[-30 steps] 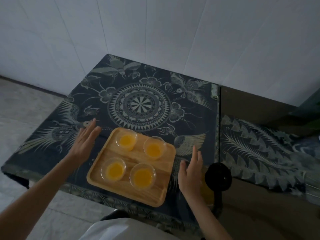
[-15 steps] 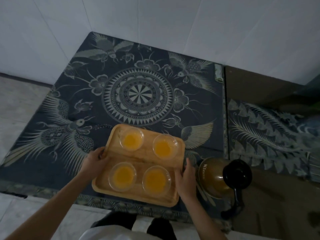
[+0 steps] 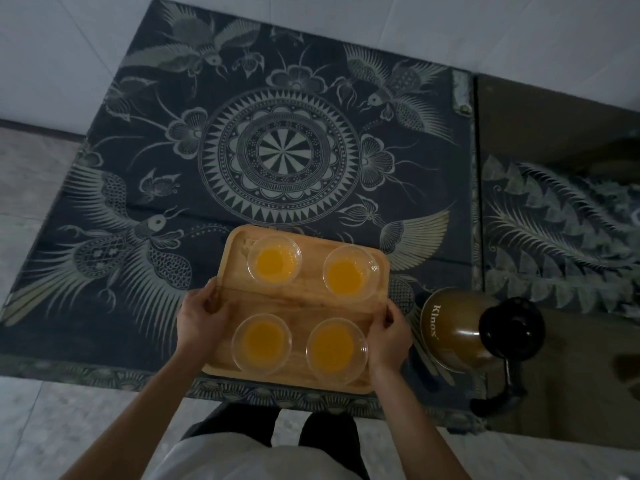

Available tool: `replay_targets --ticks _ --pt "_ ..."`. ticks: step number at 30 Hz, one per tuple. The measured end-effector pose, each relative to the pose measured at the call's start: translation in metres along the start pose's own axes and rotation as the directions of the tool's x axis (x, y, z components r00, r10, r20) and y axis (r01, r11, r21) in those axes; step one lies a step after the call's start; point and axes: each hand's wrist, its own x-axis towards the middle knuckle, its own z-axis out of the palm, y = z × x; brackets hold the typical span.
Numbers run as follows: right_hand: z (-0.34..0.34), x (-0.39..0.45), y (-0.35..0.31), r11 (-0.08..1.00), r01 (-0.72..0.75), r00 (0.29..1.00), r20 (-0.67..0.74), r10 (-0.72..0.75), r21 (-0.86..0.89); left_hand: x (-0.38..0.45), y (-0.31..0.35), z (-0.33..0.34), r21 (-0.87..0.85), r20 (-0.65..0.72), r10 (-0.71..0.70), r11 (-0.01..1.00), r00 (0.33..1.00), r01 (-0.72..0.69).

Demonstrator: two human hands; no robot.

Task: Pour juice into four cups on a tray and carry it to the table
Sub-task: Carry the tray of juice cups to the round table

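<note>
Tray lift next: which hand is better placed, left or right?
Neither alone. The left hand grips the tray on its left edge and the right hand on its right edge, level with each other, so probably a two-handed lift keeps the four full cups steady.

One wooden tray (image 3: 304, 303). Four clear cups on it, each with orange juice: far-left cup (image 3: 274, 258), far-right cup (image 3: 350, 274), near-left cup (image 3: 261, 344), near-right cup (image 3: 336, 350). One brown jug (image 3: 453, 327) with a black lid. Two hands: left hand (image 3: 201, 323), right hand (image 3: 389, 336). One patterned tablecloth (image 3: 156, 161).
</note>
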Motion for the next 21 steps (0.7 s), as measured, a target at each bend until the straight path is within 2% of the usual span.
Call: replay_targets --ticks 10,21 --pt "-0.003 0.001 -0.004 0.994 -0.031 0.999 0.021 0.029 0.109 -0.006 -0.006 0.0 -0.021 -0.05 0.006 1.0 0.999 -0.007" --pt "-0.022 0.006 -0.005 0.995 0.003 0.998 0.064 -0.01 0.103 -0.014 -0.005 -0.002 -0.104 -0.041 0.006 0.994 0.999 -0.01"
